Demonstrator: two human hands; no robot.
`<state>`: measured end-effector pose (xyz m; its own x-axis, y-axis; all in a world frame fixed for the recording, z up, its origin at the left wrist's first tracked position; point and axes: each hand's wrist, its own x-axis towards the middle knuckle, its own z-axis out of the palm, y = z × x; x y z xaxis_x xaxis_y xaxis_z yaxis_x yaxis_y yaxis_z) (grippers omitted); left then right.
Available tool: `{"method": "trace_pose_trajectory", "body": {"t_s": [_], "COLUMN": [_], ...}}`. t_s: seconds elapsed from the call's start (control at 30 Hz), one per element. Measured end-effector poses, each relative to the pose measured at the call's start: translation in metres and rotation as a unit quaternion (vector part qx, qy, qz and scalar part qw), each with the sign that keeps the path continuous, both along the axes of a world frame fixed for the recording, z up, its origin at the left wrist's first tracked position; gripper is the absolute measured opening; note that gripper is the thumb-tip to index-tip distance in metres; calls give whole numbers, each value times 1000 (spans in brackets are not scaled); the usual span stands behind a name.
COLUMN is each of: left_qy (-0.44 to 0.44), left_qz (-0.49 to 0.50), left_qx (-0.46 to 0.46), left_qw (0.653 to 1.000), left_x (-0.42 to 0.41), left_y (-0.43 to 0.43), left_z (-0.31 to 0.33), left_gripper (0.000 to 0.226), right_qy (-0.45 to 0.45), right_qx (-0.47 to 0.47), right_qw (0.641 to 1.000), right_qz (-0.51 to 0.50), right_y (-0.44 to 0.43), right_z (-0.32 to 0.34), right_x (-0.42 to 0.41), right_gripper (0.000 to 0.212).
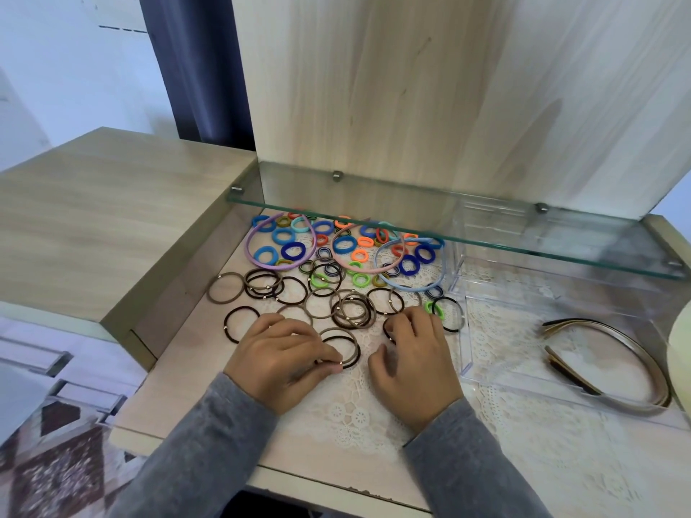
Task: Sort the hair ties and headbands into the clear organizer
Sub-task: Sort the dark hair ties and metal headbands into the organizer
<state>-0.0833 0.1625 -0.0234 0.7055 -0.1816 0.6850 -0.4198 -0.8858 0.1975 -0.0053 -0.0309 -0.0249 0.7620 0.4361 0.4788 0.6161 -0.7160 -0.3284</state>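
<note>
Brown elastic rings (358, 351) pinched in left hand (276, 358); right hand's (415, 364) hold unclear.

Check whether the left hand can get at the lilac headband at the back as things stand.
Probably yes: the lilac headband lies flat beyond the left hand, with only loose brown hair ties between, and the glass shelf sits higher up. That hand is pinching ties, though.

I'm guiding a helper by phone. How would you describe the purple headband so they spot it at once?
Look under the glass shelf, at the coloured hair ties. The purple headband lies at their left end, an open arc around several blue ties; the pink headband and light blue headband sit further right.
</note>
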Motion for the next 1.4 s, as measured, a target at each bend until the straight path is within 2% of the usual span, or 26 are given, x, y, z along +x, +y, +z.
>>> {"method": "trace_pose_trajectory", "body": {"t_s": [0.17, 0.33, 0.53, 0.67, 0.77, 0.9, 1.03, 1.2, 1.3, 1.4], "left_qy": [47, 83, 101, 45, 23, 96, 125, 142, 140, 137], "left_qz": [-4, 2, 11, 92, 182, 267, 266, 256, 254, 253], "left_qx": [-5, -10, -26, -55, -70, -53, -41, -19, -23, -23], "left_qw": [999, 996, 994, 993, 981, 957, 955, 956, 957, 957], "left_x": [0, 0, -2, -5, -6, -9, -11, -11, -11, -11], "left_y": [1, 0, -1, 1, 15, 36, 37, 37, 36, 35], "left_z": [-1, 1, 3, 11, 11, 9, 9, 9, 8, 8], "left_gripper": [12, 15, 24, 20, 29, 32, 23, 20, 15, 13], "right_qy": [9, 14, -1, 1, 6, -3, -13, -72, -51, -39], "right_qx": [11, 41, 62, 57, 56, 58, 107, 122, 105, 76], "right_qw": [1000, 999, 998, 998, 998, 998, 994, 988, 983, 979], "right_qz": [-12, -15, -28, -39, -39, -35, -36, 56, 141, 184], "right_y": [-1, -2, -1, -3, -4, -4, -4, -1, 2, 3], "right_z": [-2, -5, -3, -5, -6, -7, -1, 9, 8, 5], "right_x": [2, 3, -1, -3, -3, -2, -4, -8, -10, -10], "right_gripper": [24, 8, 14, 17, 16, 16, 17, 6, 5, 7]}}
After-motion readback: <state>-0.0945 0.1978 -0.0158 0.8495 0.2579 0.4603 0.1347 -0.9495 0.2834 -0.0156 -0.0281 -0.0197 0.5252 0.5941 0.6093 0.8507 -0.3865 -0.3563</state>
